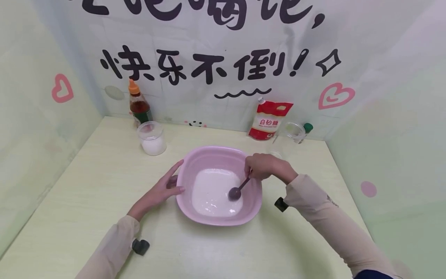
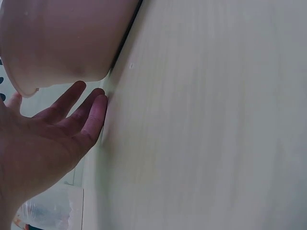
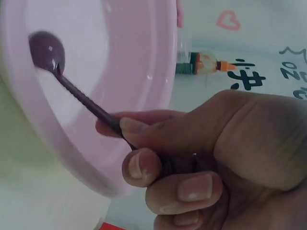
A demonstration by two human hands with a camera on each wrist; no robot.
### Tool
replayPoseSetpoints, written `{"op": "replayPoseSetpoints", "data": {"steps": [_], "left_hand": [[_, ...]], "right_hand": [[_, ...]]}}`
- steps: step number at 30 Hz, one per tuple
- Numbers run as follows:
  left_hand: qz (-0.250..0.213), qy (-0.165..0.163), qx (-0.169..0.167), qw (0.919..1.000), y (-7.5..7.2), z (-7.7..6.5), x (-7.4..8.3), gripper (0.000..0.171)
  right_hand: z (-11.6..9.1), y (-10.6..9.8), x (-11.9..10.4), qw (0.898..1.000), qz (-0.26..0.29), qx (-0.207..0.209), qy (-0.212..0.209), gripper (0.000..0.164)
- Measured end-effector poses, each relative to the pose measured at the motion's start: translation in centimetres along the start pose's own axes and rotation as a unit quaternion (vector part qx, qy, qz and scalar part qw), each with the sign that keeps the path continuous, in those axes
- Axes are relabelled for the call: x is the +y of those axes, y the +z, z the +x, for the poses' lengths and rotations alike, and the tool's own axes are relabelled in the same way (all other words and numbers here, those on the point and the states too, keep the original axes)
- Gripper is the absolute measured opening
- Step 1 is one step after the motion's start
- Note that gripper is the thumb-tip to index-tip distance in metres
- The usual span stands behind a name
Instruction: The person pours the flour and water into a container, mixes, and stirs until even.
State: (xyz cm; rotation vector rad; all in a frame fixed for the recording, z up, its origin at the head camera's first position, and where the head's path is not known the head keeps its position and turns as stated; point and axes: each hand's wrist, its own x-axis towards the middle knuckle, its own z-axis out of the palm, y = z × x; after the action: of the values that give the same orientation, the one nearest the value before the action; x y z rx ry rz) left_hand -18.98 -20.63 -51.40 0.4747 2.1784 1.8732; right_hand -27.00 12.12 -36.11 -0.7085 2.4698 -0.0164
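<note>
A pink basin [image 1: 216, 221] holding white liquid [image 1: 210, 193] stands on the table. In the head view my left hand [image 1: 156, 195] is at the basin's left side, thumb and index finger spread at the rim. The left wrist view shows the left hand [image 2: 53, 129] with fingers extended beside the outer wall. My right hand [image 1: 263, 166] grips the handle of a dark spoon [image 1: 235, 193] over the right rim. The right wrist view shows fingers wrapped round the handle and the spoon's round bowl [image 3: 47, 50] at the liquid; its depth is unclear.
Behind the basin, at left, stand a clear jar [image 1: 153, 143] of white contents and a sauce bottle [image 1: 140, 106] with an orange cap. A red-and-white sugar pouch [image 1: 266, 122], clear containers [image 1: 292, 131] and a green-capped bottle [image 1: 307, 128] stand at back right. Walls enclose the table [image 1: 104, 162].
</note>
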Motion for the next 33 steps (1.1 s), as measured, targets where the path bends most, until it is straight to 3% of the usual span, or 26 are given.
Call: {"op": "replayPoseSetpoints", "data": {"steps": [5, 13, 18, 23, 28, 33], "left_hand": [[0.001, -0.005, 0.003, 1.0000, 0.0, 0.0, 0.0, 0.089], [-0.009, -0.011, 0.005, 0.9999, 0.0, 0.0, -0.1, 0.089], [-0.009, -0.008, 0.003, 0.9999, 0.0, -0.1, 0.1, 0.091], [0.000, -0.011, 0.006, 0.9999, 0.0, 0.0, 0.2, 0.090], [0.004, -0.010, 0.005, 0.9999, 0.0, 0.0, 0.1, 0.088], [0.007, -0.020, 0.006, 0.9998, -0.1, -0.1, 0.1, 0.088]], "right_hand": [[1.1, -0.5, 0.5, 0.998, 0.001, 0.057, 0.031, 0.013], [3.8, -0.1, -1.6, 0.994, 0.002, 0.105, -0.021, 0.022], [4.1, 0.6, -3.9, 0.991, -0.022, 0.094, -0.091, 0.021], [3.2, 1.7, -5.7, 0.985, -0.034, 0.063, -0.156, 0.019], [1.7, 2.6, -5.6, 0.988, -0.022, 0.025, -0.154, 0.016], [0.0, 2.8, -3.5, 0.992, -0.026, 0.014, -0.123, 0.014]]}}
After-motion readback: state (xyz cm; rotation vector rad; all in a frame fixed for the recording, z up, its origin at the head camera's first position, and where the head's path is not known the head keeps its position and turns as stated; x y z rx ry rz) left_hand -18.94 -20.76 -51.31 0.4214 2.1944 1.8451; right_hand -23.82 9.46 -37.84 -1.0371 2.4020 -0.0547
